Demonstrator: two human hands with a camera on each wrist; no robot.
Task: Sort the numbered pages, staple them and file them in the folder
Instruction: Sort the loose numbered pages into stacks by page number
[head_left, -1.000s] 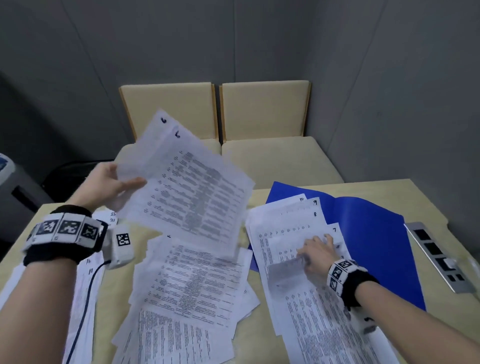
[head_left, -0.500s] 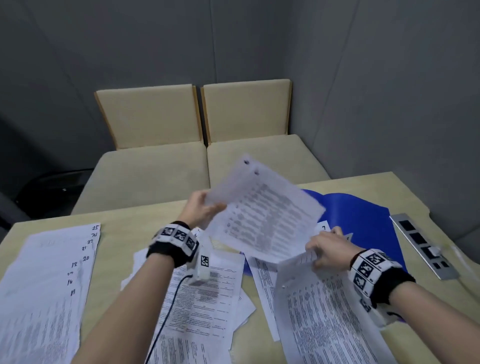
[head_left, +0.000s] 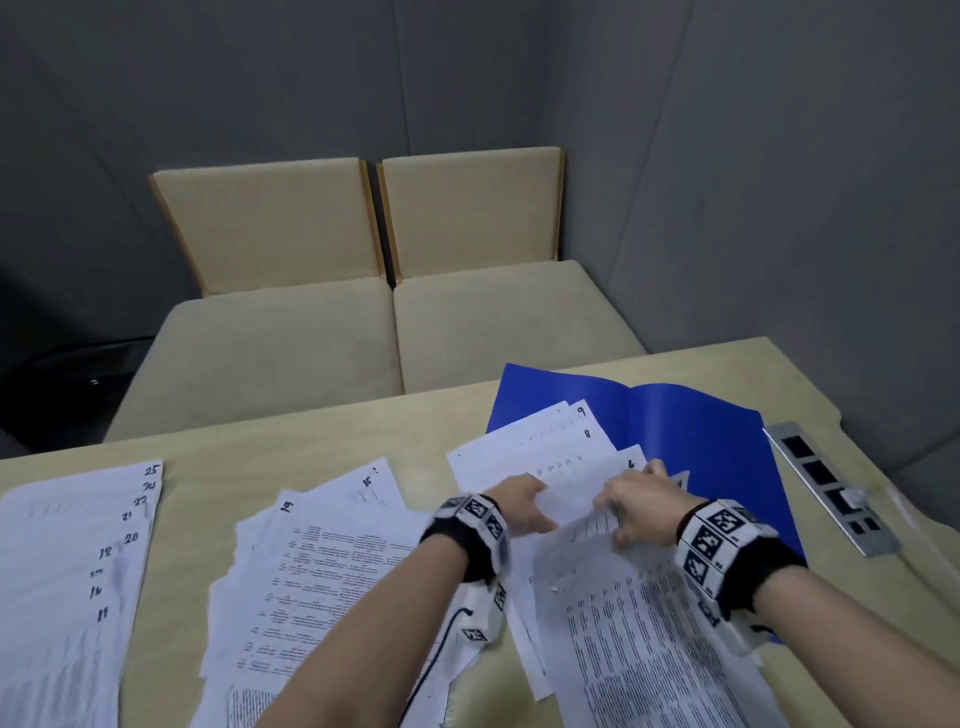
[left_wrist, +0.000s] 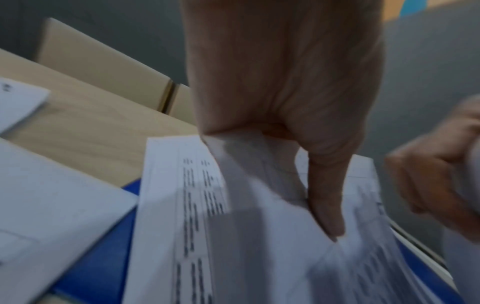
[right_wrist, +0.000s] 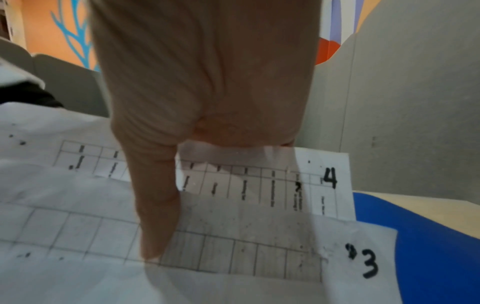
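Both working the fanned pages (head_left: 550, 457) atop the blue folder (head_left: 691, 431), left hand (head_left: 519, 501) pinching a sheet's edge, right hand (head_left: 641, 506) curled over pages 3 and 4; thin, limp, slippery paper, probably best taken by a corner and kept flat.

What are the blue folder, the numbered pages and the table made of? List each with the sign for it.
Blue folder: probably thin card or plastic; lies flat, faint sheen, one centre crease.
Numbered pages: plain matte white paper; they bend where the left hand and right hand hold them, and print shows through.
Table: pale wood-grain top, likely laminate.
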